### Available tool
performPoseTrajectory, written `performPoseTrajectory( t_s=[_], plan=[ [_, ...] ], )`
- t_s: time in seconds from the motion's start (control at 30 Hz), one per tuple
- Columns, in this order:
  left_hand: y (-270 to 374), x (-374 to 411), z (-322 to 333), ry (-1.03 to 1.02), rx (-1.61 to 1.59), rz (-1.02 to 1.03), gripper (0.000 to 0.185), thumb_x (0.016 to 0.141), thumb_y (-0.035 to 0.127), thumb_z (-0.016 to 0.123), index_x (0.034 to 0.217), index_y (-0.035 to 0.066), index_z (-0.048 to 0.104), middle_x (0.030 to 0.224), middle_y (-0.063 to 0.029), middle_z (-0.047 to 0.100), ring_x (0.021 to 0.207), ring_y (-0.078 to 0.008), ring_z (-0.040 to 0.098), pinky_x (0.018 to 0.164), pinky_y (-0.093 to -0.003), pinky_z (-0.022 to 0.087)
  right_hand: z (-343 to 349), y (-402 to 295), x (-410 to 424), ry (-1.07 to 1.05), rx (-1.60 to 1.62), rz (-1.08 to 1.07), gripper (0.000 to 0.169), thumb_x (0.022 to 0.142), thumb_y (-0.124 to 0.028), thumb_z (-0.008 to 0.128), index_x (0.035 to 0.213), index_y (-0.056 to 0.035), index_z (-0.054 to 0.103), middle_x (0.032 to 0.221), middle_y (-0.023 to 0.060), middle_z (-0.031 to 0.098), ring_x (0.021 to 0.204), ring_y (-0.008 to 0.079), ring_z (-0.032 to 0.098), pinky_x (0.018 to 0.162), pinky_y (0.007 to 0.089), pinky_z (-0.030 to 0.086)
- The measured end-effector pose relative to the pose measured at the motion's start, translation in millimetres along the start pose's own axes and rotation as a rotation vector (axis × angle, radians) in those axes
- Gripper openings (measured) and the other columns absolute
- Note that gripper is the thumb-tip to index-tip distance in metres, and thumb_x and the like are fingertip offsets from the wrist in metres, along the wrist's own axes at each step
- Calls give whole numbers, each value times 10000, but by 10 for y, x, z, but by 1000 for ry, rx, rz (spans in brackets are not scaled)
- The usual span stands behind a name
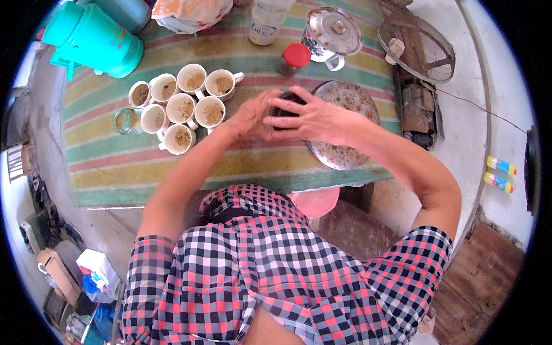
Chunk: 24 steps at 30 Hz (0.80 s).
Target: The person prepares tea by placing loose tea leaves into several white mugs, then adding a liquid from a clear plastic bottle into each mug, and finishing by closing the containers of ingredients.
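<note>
Both my hands are around a dark round container (287, 105) over the middle of the striped tabletop. My left hand (254, 115) grips its left side, fingers curled about it. My right hand (311, 117) spreads its fingers across the top and right side, hiding most of the container. Under my right wrist lies a round, stained metal tray (345, 97). To the left stand several white mugs (180, 108) with brown, powdery matter inside. Beside them is a clear glass jar (124, 121). Beyond my hands stands a jar with a red lid (295, 56).
A turquoise jug (97, 41) stands at the far left. At the back are a plastic bottle (265, 26) and a floral vessel (317, 48) under a metal lid (334, 30). A round, rimmed mesh object (424, 51) is past the table's right edge. A pink stool seat (315, 202) shows below the front edge.
</note>
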<state>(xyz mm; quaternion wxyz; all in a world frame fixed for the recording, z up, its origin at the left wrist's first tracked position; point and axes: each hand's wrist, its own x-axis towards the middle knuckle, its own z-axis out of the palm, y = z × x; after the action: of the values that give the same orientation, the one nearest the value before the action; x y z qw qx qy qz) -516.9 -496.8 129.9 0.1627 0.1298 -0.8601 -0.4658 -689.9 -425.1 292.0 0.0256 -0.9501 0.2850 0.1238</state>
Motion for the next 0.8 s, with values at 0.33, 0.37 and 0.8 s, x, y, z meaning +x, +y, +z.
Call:
performPoseTrajectory(
  t_s=[0.33, 0.37, 0.8],
  plan=[
    [138, 30, -80, -17, 30, -77, 1106, 473, 272, 887, 1380, 67, 290, 1354, -198, 411, 1228, -397, 442, 1021, -448, 391, 152, -663, -898, -205, 1505, 703, 978, 600, -263, 801, 1426, -51, 322, 1266, 159, 491, 1162, 273, 496, 1021, 376, 389],
    [110, 28, -84, -22, 35, -80, 1110, 477, 276, 888, 1385, 66, 286, 1360, -198, 406, 1237, -396, 434, 1029, -448, 384, 191, -793, -878, -113, 1761, 822, 921, 623, -218, 793, 1411, -46, 347, 1188, 141, 542, 1085, 243, 547, 972, 344, 435],
    [991, -285, -391, 120, -237, -139, 214, 755, 73, 698, 967, 48, 678, 766, -45, 571, 677, -131, 569, 612, -259, 470, 211, -1078, -998, 1298, 2583, 466, 974, 664, -397, 785, 1436, -71, 288, 1429, 236, 362, 1249, 495, 422, 788, 556, 573]
  ],
)
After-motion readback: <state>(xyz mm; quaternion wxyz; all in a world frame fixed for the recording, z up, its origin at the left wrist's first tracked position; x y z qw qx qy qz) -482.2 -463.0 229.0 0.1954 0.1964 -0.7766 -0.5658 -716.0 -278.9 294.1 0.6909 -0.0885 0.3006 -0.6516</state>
